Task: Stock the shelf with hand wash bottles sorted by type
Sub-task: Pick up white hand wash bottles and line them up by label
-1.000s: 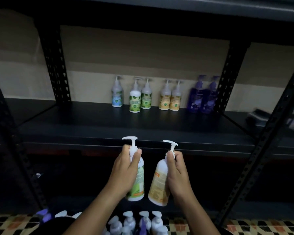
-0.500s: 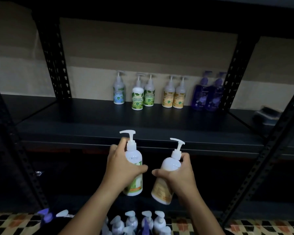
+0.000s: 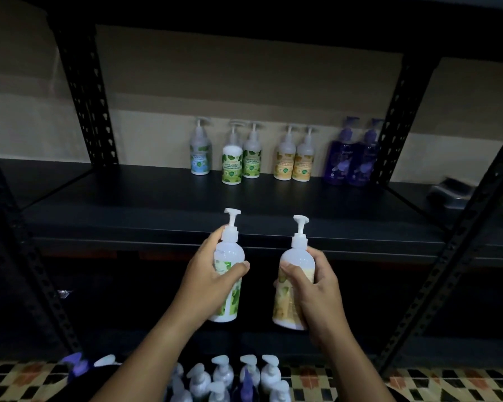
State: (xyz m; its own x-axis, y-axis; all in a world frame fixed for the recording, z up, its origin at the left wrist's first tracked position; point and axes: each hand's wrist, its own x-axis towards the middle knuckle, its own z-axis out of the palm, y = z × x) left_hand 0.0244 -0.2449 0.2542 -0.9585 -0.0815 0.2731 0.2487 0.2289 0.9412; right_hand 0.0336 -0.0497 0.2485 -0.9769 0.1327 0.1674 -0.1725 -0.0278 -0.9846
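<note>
Legible print is confined to the bottle labels along the rear edge of the shelf (image 3: 157,198). The front green-label bottle (image 3: 232,162) carries lines that appear to read "ANTIBACTERIAL HAND WASH", though the lettering is small and soft. Labels on the blue-label bottle (image 3: 200,158), yellow-label bottles (image 3: 293,162) and purple bottles (image 3: 349,161) cannot be read. Labels on both held bottles are illegible.

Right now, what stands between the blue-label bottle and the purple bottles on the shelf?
In the head view, between the blue-label bottle and the purple bottles stand two green-label bottles, then two yellow-label bottles.
</note>
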